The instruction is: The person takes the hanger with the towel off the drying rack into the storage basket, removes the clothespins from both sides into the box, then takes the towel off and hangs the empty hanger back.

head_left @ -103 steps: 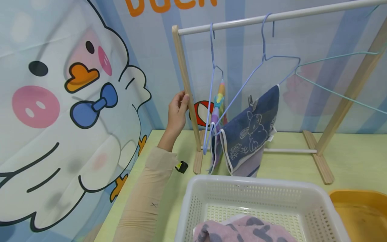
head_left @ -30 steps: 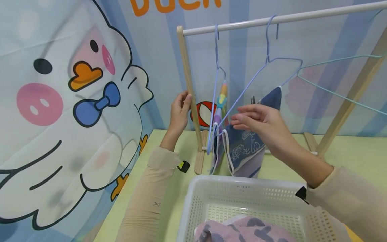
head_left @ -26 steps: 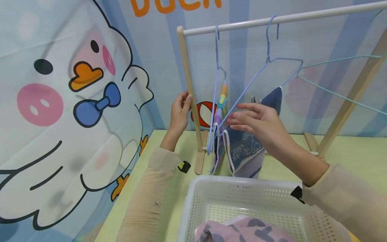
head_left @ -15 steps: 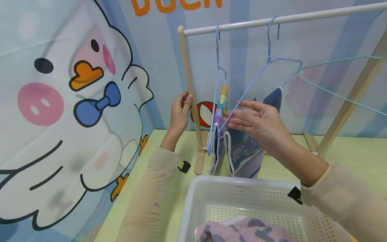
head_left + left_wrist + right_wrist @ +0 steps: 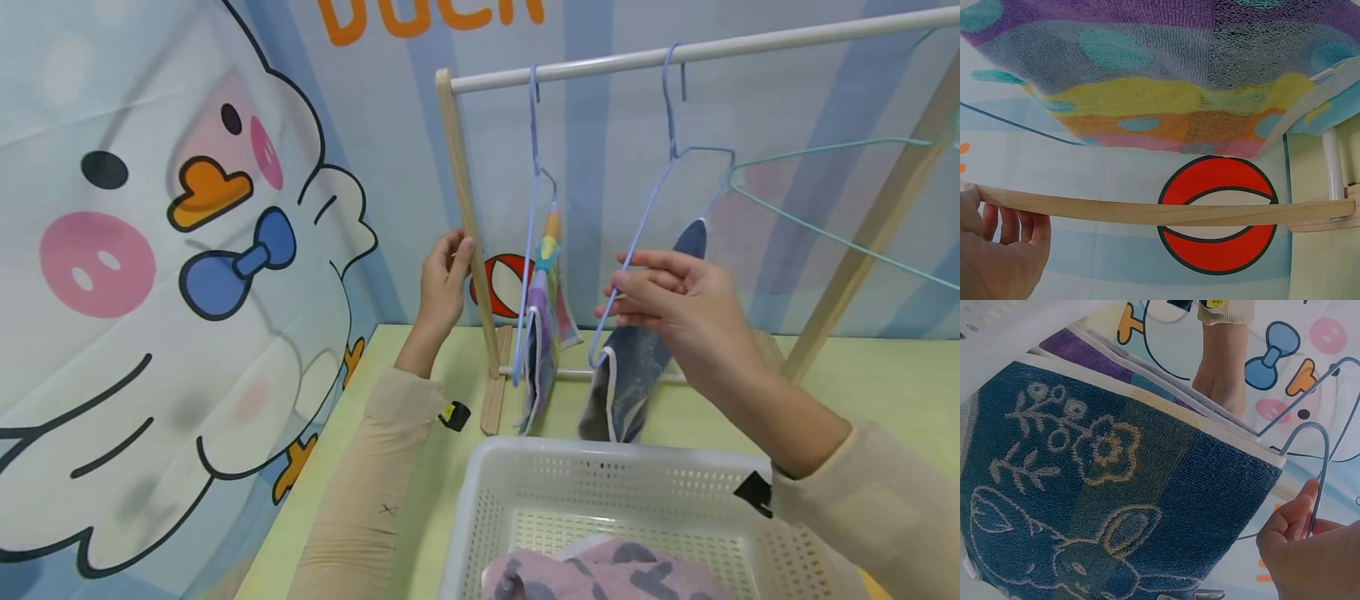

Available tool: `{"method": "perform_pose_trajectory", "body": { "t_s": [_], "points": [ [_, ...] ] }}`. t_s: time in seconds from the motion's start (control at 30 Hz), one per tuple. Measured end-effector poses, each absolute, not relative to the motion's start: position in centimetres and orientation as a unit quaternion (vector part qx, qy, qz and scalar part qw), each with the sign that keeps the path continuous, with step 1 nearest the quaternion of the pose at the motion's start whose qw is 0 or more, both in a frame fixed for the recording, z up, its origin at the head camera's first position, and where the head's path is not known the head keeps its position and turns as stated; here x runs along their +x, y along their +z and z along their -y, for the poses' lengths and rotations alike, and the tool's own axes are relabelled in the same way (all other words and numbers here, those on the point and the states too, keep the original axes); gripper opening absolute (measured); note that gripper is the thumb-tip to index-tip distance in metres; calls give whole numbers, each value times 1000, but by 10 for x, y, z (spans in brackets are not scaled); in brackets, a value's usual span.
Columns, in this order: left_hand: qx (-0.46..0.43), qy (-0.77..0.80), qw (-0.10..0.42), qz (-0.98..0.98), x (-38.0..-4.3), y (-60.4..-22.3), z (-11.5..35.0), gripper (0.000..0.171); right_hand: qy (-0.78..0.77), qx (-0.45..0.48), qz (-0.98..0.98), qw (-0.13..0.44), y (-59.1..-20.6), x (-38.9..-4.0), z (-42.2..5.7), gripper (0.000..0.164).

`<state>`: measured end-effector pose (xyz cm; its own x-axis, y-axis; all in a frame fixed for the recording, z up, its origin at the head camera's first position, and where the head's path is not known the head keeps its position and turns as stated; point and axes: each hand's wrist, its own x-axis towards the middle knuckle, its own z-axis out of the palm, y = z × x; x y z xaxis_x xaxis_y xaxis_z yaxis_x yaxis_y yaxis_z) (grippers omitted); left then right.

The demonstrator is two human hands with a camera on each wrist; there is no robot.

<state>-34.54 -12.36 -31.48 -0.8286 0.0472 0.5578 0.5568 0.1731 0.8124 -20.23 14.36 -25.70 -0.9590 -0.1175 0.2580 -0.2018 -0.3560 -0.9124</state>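
My left hand (image 5: 444, 279) grips the left wooden post (image 5: 463, 167) of a drying rack. In the left wrist view the thumb lies on one side of the post and the fingers on the other. My right hand (image 5: 697, 304) pinches the left arm of a lavender-blue wire hanger (image 5: 651, 208) that hooks over the rack's white rail (image 5: 577, 67). From that hanger hangs a navy towel (image 5: 1147, 456) with a rabbit and flower pattern, partly behind the right hand in the head view. A metal clip (image 5: 1210, 594) shows at its edge.
Left of it, a rainbow towel (image 5: 546, 267) hangs on another blue hanger (image 5: 534, 142). A mint-green hanger (image 5: 825, 152) is at the right. In front stands a white perforated basket (image 5: 480, 500) with a pink and grey towel (image 5: 607, 571). A printed duck backdrop stands behind.
My right hand came in from the right, reached the middle hanger and pinched it. That hanger's left end and the navy towel have swung right, away from the rainbow towel. The left hand stayed put.
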Motion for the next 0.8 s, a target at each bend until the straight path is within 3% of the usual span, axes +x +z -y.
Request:
{"method": "perform_pose_trajectory", "body": {
  "t_s": [0.8],
  "points": [
    [-203, -610, 210, 737, -346, -316, 124, 41, 838, 152, 524, 25, -233, -197, -166, 19]
  ]
}}
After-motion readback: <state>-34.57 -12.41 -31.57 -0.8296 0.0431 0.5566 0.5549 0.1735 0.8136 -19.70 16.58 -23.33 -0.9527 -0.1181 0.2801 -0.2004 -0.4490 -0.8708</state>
